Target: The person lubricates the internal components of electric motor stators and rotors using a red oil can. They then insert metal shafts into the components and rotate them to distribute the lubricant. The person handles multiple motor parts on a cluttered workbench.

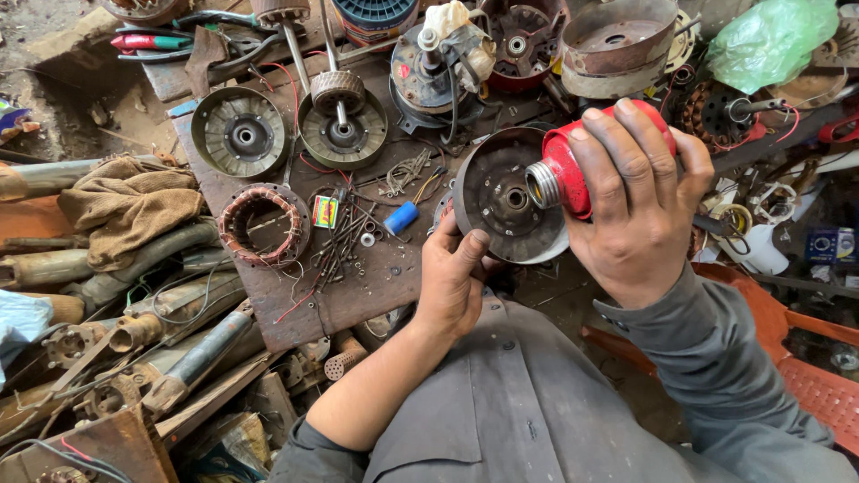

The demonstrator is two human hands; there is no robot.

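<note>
Cluttered and greasy, the rusty brown metal surface carries loose motor parts from edge to edge, with heaps of scrap crowding every side. At its near right edge, the left hand is clenched on the rim of a dark round metal motor end cover, thumb pressed on its face and fingers behind; the disc is tilted up toward the camera, its bearing hole in the middle and a pale grey band along its lower rim. The right hand is wrapped around a red cylindrical bottle, grasping it fully; the bottle lies sideways with its bare threaded metal neck pointing at the cover's face, just beside it.

Two more round ribbed end covers lie side by side at the far end of the surface, the right one holding a steel shaft with a grooved rotor. One stator ring wound with copper wire sits near the left edge. Between it and the held cover lie a scatter of thin dark bolts and washers, one small blue capacitor and a little bright printed box. A coarse tan cloth is draped over rusty pipes at the left. Open room is scant: only the bare strip of plate near the left hand is free.
</note>
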